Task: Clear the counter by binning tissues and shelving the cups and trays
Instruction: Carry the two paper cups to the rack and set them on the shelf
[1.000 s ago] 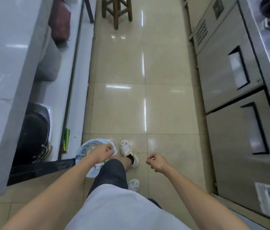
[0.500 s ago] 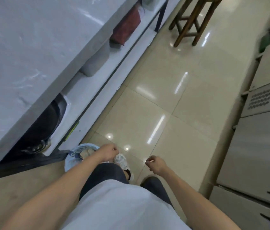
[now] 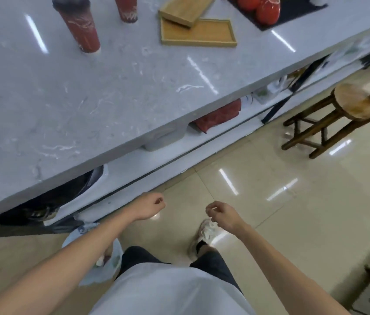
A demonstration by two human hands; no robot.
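My left hand (image 3: 150, 208) and my right hand (image 3: 221, 214) hang over the floor in front of the counter (image 3: 88, 98), both loosely curled with nothing in them. On the counter's far side stand two tall red cups (image 3: 79, 26) (image 3: 126, 7). To their right lie two wooden trays: a small one (image 3: 185, 9) resting across the edge of a larger one (image 3: 202, 34). A bin lined with a pale plastic bag (image 3: 109, 260) sits on the floor under my left forearm, with crumpled tissue inside.
A shelf (image 3: 138, 169) runs under the counter with a grey tub (image 3: 165, 137), a red bag (image 3: 219, 117) and a dark pot (image 3: 43, 201). A wooden stool (image 3: 347, 108) stands to the right. Red pots (image 3: 261, 5) sit on a black mat at the counter's far end.
The view has swung up and left from the floor to the countertop, bringing cups and trays into sight. My left hand has come away from the bin.
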